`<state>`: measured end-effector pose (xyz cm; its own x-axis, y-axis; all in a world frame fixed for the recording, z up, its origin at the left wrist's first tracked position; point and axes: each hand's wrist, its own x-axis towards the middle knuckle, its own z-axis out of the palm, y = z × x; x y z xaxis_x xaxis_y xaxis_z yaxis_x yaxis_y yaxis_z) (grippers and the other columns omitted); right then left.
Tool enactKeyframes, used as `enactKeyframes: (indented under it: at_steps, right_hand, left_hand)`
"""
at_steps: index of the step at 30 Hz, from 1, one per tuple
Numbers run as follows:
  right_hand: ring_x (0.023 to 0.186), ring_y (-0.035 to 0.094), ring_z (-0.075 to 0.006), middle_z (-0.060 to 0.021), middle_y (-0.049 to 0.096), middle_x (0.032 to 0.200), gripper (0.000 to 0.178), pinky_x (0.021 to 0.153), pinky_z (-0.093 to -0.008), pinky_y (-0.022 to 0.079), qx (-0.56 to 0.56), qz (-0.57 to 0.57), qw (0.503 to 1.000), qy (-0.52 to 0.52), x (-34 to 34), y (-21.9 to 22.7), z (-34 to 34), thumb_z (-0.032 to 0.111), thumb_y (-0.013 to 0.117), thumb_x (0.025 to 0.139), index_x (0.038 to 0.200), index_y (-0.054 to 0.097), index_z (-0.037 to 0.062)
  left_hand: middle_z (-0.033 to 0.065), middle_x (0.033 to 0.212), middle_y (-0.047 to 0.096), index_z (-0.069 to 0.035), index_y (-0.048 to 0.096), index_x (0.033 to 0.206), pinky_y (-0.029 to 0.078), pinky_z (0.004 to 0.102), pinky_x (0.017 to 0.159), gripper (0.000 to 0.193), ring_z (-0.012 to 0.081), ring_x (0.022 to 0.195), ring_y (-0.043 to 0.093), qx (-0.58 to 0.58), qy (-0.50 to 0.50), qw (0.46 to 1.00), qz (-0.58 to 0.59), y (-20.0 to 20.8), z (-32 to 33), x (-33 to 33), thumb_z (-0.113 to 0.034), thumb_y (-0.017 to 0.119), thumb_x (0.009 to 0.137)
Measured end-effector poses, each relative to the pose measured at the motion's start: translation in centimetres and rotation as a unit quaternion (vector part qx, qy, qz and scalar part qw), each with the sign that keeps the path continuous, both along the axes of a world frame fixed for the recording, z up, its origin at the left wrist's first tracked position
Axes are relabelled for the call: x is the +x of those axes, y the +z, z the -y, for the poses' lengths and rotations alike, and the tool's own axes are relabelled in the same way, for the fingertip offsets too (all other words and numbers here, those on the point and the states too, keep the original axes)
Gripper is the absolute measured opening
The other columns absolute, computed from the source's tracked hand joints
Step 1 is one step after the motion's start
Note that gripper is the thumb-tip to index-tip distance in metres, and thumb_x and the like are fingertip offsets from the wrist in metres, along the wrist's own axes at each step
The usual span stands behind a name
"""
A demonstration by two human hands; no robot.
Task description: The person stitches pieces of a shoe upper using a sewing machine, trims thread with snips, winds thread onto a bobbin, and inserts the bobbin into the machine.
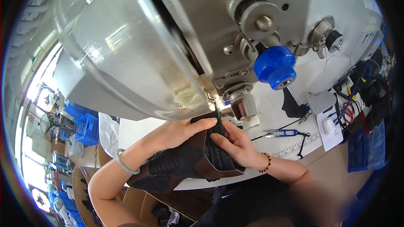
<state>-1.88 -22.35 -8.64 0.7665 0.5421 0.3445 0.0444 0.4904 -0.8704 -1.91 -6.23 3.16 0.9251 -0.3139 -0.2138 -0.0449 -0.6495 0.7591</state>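
A black and brown piece of ribbed, padded material (176, 162) lies across the white table under the head of a sewing machine (185, 0). I cannot tell what kind of article it is. My left hand (187, 131) presses on it from the left, thumb stretched toward the lit needle area (213, 104). On the other side, my right hand (235, 143) grips a fold of the ribbed part between thumb and fingers. Some of the left fingers are hidden by the machine's clear cover and the material.
Thread snips with blue handles (282, 133) lie on the table at right, near a printed ruler strip (294, 148). A black fabric scrap (291, 103) and a white computer mouse (328, 125) sit beyond. Blue crates (87, 129) stand at left, cardboard boxes (82, 189) below.
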Motion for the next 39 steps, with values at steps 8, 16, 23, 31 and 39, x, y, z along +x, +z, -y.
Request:
enactKeyframes:
  at_steps: [8,16,23,31,39]
  right_hand:
    - [0.061,0.046,0.001,0.0011,0.053,0.081,0.02,0.045,-0.0153,0.034,0.044,-0.074,0.996,0.026,0.5,1.8,0.3,0.011,0.051,0.091,0.106,0.047,-0.0017]
    - [0.084,0.049,-0.0024,-0.0005,0.055,0.091,0.024,0.07,-0.018,0.042,0.073,-0.088,0.993,0.041,0.7,2.1,0.4,0.007,0.052,0.09,0.111,0.047,-0.0033]
    - [0.085,0.05,-0.0028,-0.001,0.056,0.093,0.023,0.074,-0.019,0.043,0.037,-0.085,0.995,0.038,1.0,2.0,0.4,0.006,0.053,0.09,0.11,0.049,-0.0036]
    - [0.078,0.051,-0.0042,0.0001,0.057,0.087,0.031,0.069,-0.0204,0.044,-0.056,-0.076,0.994,0.059,1.1,4.6,2.2,0.016,0.065,0.082,0.106,0.052,-0.0005]
    - [0.072,0.05,-0.0073,-0.0037,0.056,0.081,0.025,0.063,-0.0233,0.042,-0.144,0.012,0.987,0.065,1.1,3.0,2.7,0.007,0.054,0.084,0.107,0.051,-0.0002]
  left_hand:
    - [0.013,0.107,0.059,-0.003,0.054,0.116,0.039,0.0313,0.088,0.048,0.0218,0.098,0.053,-0.023,-0.003,0.999,0.03,-0.5,-0.4,1.1,-0.042,0.052,0.087]
    - [0.0133,0.113,0.059,-0.004,0.056,0.116,0.038,0.0316,0.09,0.055,0.0222,0.102,0.054,0.026,0.025,0.999,-0.025,-1.2,-0.9,1.3,-0.05,0.049,0.086]
    - [0.0115,0.107,0.06,-0.003,0.057,0.111,0.039,0.0292,0.087,0.052,0.0176,0.096,0.053,0.033,0.043,0.998,-0.026,-0.9,-0.7,1.4,-0.048,0.051,0.086]
    - [0.0124,0.111,0.056,0.003,0.05,0.119,0.037,0.029,0.092,0.048,0.0174,0.104,0.051,-0.059,0.079,0.992,-0.077,0.2,-0.1,0.7,-0.031,0.051,0.085]
    - [0.0104,0.114,0.052,0.005,0.044,0.123,0.038,0.0286,0.092,0.055,0.015,0.103,0.05,-0.173,0.052,0.978,-0.105,-1.4,-1.4,0.7,-0.029,0.061,0.082]
